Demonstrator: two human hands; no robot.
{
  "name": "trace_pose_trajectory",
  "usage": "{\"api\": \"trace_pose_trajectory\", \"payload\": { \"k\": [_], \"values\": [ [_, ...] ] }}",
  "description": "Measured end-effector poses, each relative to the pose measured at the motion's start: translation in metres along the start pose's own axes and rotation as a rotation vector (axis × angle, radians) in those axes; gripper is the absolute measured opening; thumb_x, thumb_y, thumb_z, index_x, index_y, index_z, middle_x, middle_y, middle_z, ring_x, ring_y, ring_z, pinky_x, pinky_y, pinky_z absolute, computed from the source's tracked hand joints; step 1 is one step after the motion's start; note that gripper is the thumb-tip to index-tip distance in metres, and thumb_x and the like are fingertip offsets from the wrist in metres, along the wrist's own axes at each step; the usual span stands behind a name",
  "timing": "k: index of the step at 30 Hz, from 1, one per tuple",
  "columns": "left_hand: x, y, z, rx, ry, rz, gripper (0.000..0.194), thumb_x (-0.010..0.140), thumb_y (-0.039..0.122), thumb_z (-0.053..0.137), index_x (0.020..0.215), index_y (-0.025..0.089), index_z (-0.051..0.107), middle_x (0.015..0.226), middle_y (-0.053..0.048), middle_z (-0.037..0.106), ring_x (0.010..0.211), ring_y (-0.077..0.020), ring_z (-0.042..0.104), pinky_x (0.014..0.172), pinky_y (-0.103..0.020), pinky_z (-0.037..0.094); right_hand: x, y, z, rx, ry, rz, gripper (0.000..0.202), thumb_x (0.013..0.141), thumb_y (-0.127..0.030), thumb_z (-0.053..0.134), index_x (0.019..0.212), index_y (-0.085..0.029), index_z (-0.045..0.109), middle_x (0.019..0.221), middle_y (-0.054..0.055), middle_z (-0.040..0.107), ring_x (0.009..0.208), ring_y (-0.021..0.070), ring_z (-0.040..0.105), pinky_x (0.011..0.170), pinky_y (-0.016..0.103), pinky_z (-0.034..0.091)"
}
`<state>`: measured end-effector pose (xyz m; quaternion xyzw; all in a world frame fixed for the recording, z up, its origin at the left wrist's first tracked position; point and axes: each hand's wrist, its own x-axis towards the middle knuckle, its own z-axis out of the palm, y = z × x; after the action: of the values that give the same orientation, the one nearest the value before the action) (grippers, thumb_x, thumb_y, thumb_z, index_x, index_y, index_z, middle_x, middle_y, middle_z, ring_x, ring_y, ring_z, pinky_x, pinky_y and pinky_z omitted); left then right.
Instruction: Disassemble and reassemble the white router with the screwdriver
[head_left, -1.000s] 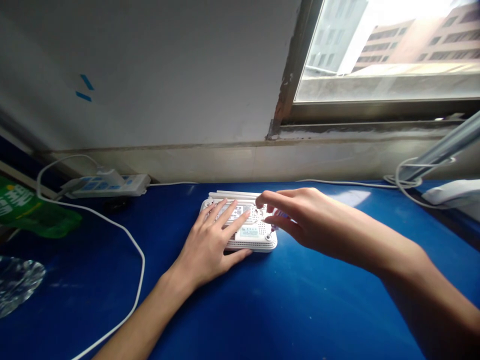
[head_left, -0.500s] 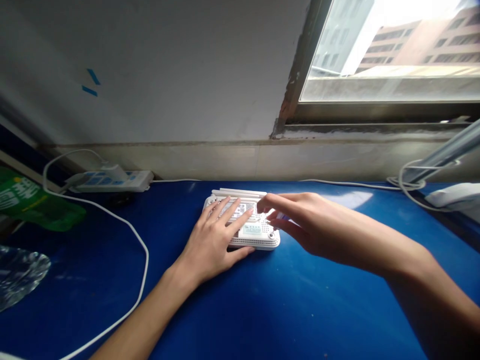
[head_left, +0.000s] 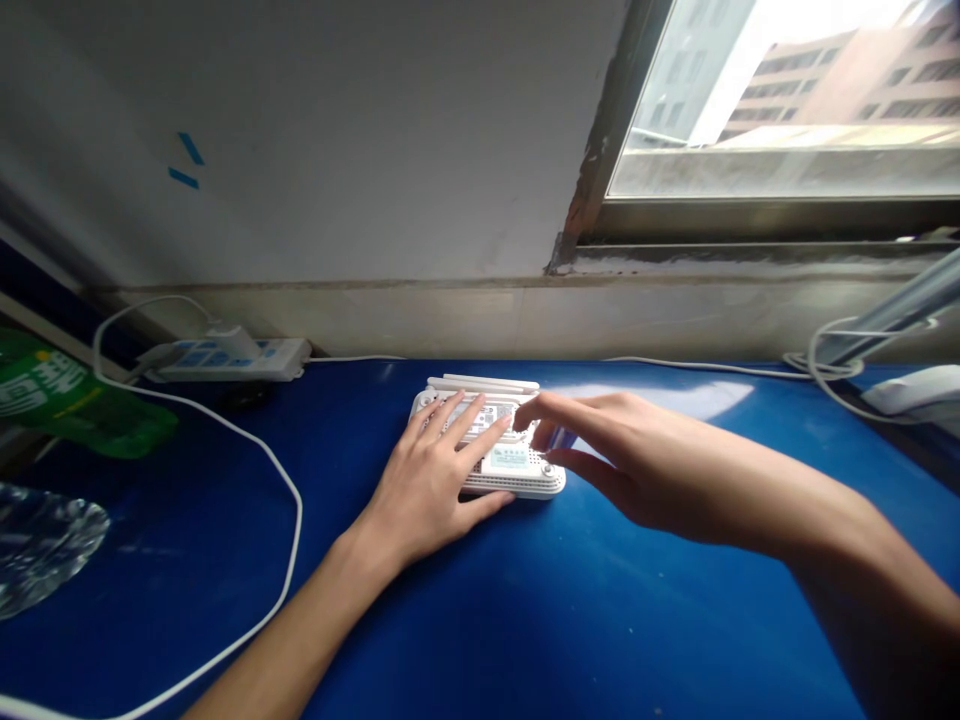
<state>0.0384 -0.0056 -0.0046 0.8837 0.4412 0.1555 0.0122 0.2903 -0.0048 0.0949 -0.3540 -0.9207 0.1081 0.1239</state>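
A white router (head_left: 517, 485) lies underside up on the blue table, showing its labels, vent holes and round feet. Its white antennas (head_left: 487, 384) are folded along the far edge. Flat across the router's left part rests my left hand (head_left: 431, 460), fingers spread and thumb along the near edge. My right hand (head_left: 611, 450) is over the router's right end, its fingers bent downward and its thumb near the right-hand foot. A small bluish patch shows between those fingers; what they hold, if anything, I cannot make out.
A power strip (head_left: 281, 360) with a plugged-in white adapter stands against the wall. From it a white cable (head_left: 296, 530) loops across the left side. A green bottle (head_left: 90, 405) and a clear plastic bottle (head_left: 52, 545) lie at left. A metal pole (head_left: 900, 305) wrapped in cable rises at right.
The right hand's thumb has moved slightly away from its other fingers, still over the router's right end. My left hand keeps its place on the router. The whole view has shifted slightly.
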Motion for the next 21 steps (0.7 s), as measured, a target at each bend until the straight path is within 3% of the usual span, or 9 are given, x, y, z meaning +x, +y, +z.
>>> {"api": "trace_pose_trajectory", "payload": {
  "k": [4,7,10,12,14,17,21],
  "values": [
    [0.001,0.001,-0.001,0.013,-0.012,-0.007,0.077,0.094,0.06,0.07,0.162,0.03,0.046,0.169,-0.01,0.04,0.154,-0.0408,0.039,0.124,-0.064,0.035,0.008,0.0,-0.001,-0.138,-0.02,0.057,0.002,0.099,-0.023,0.068,0.097,-0.023,0.066,0.079,0.002,0.075,0.059,0.0153,0.065,0.053,0.025,0.038],
    [0.0,0.001,-0.002,0.013,-0.017,-0.009,0.078,0.094,0.06,0.07,0.162,0.032,0.044,0.169,-0.009,0.04,0.154,-0.04,0.038,0.124,-0.063,0.035,0.008,0.0,-0.001,-0.263,-0.031,0.105,0.024,0.102,-0.035,0.066,0.082,-0.022,0.061,0.07,0.001,0.069,0.052,0.0155,0.059,0.05,0.029,0.033],
    [0.0,0.001,-0.001,0.003,-0.017,-0.012,0.077,0.094,0.06,0.07,0.162,0.033,0.045,0.169,-0.009,0.04,0.155,-0.0391,0.038,0.124,-0.062,0.035,0.002,-0.001,-0.001,-0.171,-0.019,0.073,0.012,0.103,-0.032,0.061,0.11,-0.023,0.065,0.103,0.007,0.076,0.08,0.0205,0.072,0.064,0.03,0.049],
    [0.0,0.0,-0.001,-0.003,-0.015,-0.012,0.077,0.094,0.061,0.07,0.161,0.032,0.046,0.169,-0.009,0.04,0.155,-0.0388,0.038,0.125,-0.062,0.034,-0.003,0.0,-0.002,-0.072,-0.028,0.009,0.033,0.102,-0.025,0.058,0.135,-0.025,0.059,0.134,0.011,0.069,0.107,0.0237,0.072,0.082,0.032,0.055],
    [0.0,0.0,0.0,-0.003,-0.012,-0.009,0.076,0.094,0.061,0.069,0.16,0.031,0.048,0.169,-0.01,0.04,0.155,-0.0389,0.037,0.126,-0.062,0.033,-0.007,0.0,-0.002,-0.012,-0.046,-0.028,0.047,0.099,-0.016,0.055,0.145,-0.027,0.054,0.144,0.01,0.065,0.116,0.024,0.07,0.088,0.032,0.056],
    [0.0,0.0,-0.001,0.004,-0.013,-0.01,0.075,0.095,0.061,0.068,0.16,0.031,0.048,0.169,-0.009,0.039,0.155,-0.0391,0.037,0.125,-0.062,0.033,-0.006,0.003,-0.001,0.006,-0.061,0.001,0.047,0.097,-0.009,0.055,0.139,-0.028,0.057,0.125,0.008,0.075,0.097,0.0211,0.074,0.074,0.028,0.054],
    [0.0,0.001,-0.001,0.009,-0.018,-0.011,0.077,0.095,0.061,0.068,0.162,0.032,0.045,0.169,-0.01,0.04,0.155,-0.0396,0.038,0.125,-0.062,0.034,0.002,0.006,0.003,-0.108,-0.061,0.103,0.022,0.099,-0.022,0.064,0.121,-0.026,0.062,0.086,0.002,0.077,0.062,0.0162,0.067,0.053,0.025,0.039]
  ]
}}
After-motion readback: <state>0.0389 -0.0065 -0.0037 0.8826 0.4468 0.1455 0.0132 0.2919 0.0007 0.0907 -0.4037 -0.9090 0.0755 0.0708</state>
